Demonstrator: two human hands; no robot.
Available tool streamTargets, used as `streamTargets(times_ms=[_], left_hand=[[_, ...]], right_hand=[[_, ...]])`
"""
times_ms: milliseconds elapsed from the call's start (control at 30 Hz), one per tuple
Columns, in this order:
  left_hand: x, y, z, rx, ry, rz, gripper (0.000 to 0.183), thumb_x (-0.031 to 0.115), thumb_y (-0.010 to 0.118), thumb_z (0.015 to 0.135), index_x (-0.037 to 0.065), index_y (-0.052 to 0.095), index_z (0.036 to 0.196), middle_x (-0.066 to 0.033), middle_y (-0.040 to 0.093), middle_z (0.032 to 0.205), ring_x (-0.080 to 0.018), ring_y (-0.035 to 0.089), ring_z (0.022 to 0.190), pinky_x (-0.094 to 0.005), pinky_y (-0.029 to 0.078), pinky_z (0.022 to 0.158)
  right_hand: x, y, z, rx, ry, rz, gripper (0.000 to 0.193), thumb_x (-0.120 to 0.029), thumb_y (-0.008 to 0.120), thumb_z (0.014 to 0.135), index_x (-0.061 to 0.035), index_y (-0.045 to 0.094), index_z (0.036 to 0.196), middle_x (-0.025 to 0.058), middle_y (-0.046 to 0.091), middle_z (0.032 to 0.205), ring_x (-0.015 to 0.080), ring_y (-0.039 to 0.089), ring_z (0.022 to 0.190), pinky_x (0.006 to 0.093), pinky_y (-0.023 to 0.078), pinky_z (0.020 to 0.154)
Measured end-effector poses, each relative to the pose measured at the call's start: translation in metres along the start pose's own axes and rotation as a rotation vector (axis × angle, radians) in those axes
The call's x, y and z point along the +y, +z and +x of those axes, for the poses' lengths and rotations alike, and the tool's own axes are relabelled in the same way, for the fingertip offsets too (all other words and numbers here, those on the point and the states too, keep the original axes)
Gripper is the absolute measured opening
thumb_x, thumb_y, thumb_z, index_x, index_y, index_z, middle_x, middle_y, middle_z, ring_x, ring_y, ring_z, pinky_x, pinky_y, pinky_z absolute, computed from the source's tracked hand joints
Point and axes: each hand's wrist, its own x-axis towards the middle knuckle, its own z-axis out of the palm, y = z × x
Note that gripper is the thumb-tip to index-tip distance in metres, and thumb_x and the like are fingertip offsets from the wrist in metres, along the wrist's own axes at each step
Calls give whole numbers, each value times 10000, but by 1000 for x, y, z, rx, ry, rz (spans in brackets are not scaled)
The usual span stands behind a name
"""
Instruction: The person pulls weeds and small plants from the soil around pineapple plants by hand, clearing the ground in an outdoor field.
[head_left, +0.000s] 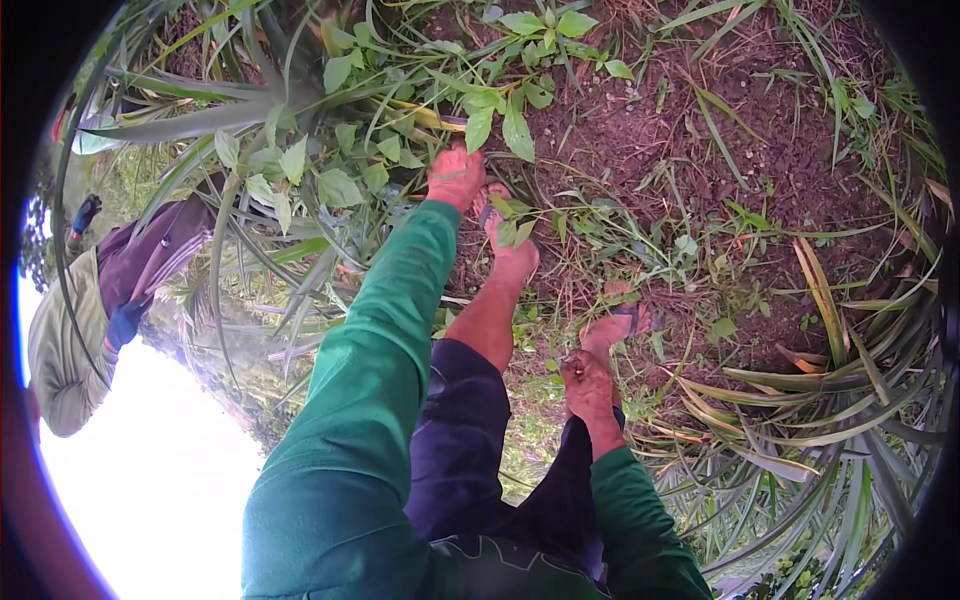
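Observation:
My left hand (pixel 457 178) reaches down to the ground at the foot of a broad-leafed green weed (pixel 340 187). Its fingers are closed around the low stems, though leaves and shadow partly cover the grip. More leaves of the weed (pixel 514 130) spread just beyond the hand. My right hand (pixel 590 385) is curled into a fist above my right foot, close to my leg. Soil marks its fingers, and whatever it may hold is hidden.
Long, narrow, spiky-leaved plants stand at the left (pixel 200 120) and lower right (pixel 800 440). Brown soil (pixel 690 150) with dry bits and small weeds lies between. My sandalled feet (pixel 620 322) stand there. Another person (pixel 85 320) with blue gloves bends at the far left.

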Motion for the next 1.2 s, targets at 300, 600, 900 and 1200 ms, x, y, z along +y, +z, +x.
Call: streamTargets(times_ms=[300, 600, 900, 1200], left_hand=[[-5, -12, -5, 137, -35, 29, 145, 181, 525, 854, 104, 643, 891, -146, 673, 876, -341, 686, 777, -428, 563, 627], [-31, -8, -5, -207, -142, -90, 202, 207, 521, 850, 44, 637, 880, -187, 678, 823, -393, 665, 792, -461, 549, 688], [51, -92, -85, -291, 235, -510, 561, 334, 625, 851, 27, 478, 1297, -235, 495, 1314, -454, 477, 1198, -530, 439, 962], [-69, -22, -97, -180, -349, 342, 604, 313, 546, 861, -19, 437, 1354, -214, 402, 1418, -410, 331, 1339, -640, 242, 1062]], right_hand=[[-16, -2, -1, -47, 40, 36, 359, -241, 649, 834, -40, 634, 1132, 147, 692, 878, 240, 680, 755, 343, 532, 682], [-7, 6, 2, -50, 18, -51, 340, -242, 629, 857, -54, 620, 1140, 141, 690, 891, 239, 677, 777, 333, 525, 696], [-42, 1, 4, -82, -43, 49, 339, -151, 627, 859, 5, 605, 1160, 101, 690, 889, 156, 654, 778, 286, 505, 676], [-17, 44, 9, -55, -102, 192, 325, -204, 651, 858, -25, 614, 1128, 100, 686, 906, 184, 647, 798, 319, 507, 721]])
